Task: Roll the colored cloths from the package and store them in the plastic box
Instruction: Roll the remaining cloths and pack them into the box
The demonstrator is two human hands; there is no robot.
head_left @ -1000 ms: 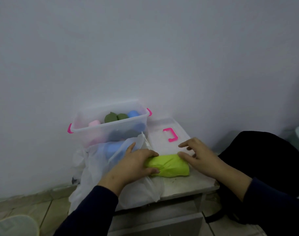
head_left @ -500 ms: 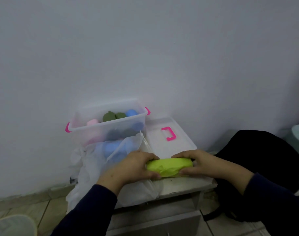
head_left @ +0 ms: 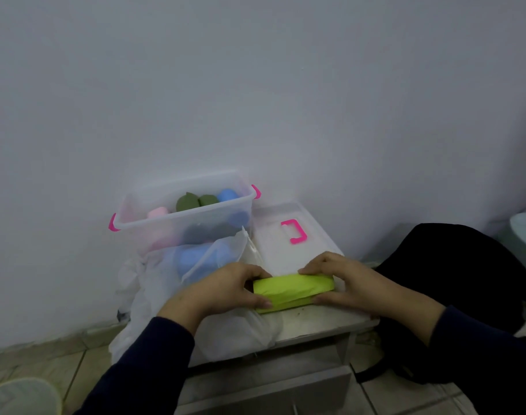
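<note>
Head view | lime-green cloth roll (head_left: 293,290) on bench (head_left: 321,320), in front of plastic box (head_left: 177,217) | left hand (head_left: 225,290), right hand (head_left: 342,283) gripping its ends | soft, light, likely to unroll; best held at both ends, lightly squeezed

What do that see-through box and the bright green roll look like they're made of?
The box looks like clear, slightly frosted plastic: the rolls inside show through its wall, and it has pink clips. The green roll looks like soft matte cloth, creased and folded where both hands grip it, though the exact fabric is unclear.
</note>
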